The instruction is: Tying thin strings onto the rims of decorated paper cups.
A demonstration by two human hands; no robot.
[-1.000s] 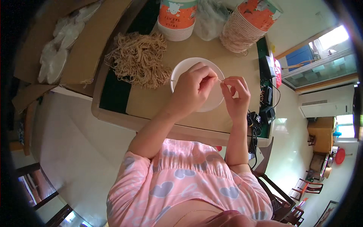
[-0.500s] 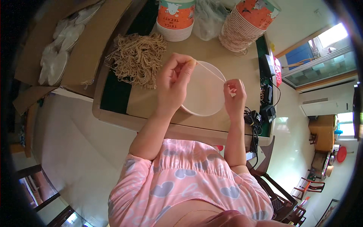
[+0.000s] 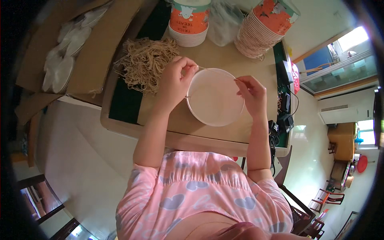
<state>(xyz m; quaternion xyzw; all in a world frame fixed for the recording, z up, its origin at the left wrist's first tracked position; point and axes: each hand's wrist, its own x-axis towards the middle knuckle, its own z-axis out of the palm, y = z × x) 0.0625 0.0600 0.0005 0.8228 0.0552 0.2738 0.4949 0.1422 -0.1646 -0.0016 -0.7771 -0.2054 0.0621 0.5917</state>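
A white round bucket (image 3: pixel 216 105) stands on the table in front of me, its open mouth facing up. Across its far rim runs a thin beige cord (image 3: pixel 217 71), stretched between my two hands. My left hand (image 3: pixel 173 84) pinches one end above the bucket's far left side. At the far right side, my right hand (image 3: pixel 254 95) pinches the other end between thumb and forefinger. A short bit of cord pokes through the bucket's left wall. Left of my left hand lies a tangled heap of beige cords (image 3: pixel 146 64).
Stacked orange printed buckets (image 3: pixel 189 25) stand at the back, with a second, leaning stack (image 3: pixel 262 31) to the right. Between them sits a clear plastic bag (image 3: pixel 226 25). An open cardboard box (image 3: pixel 98 52) holds wrapped white discs at left. Black adapters (image 3: pixel 285 122) line the right edge.
My left hand has shifted left and my right hand slightly right, and the cord between them now lies flatter. More of the bucket's mouth shows, along with the cord bit at its left wall.
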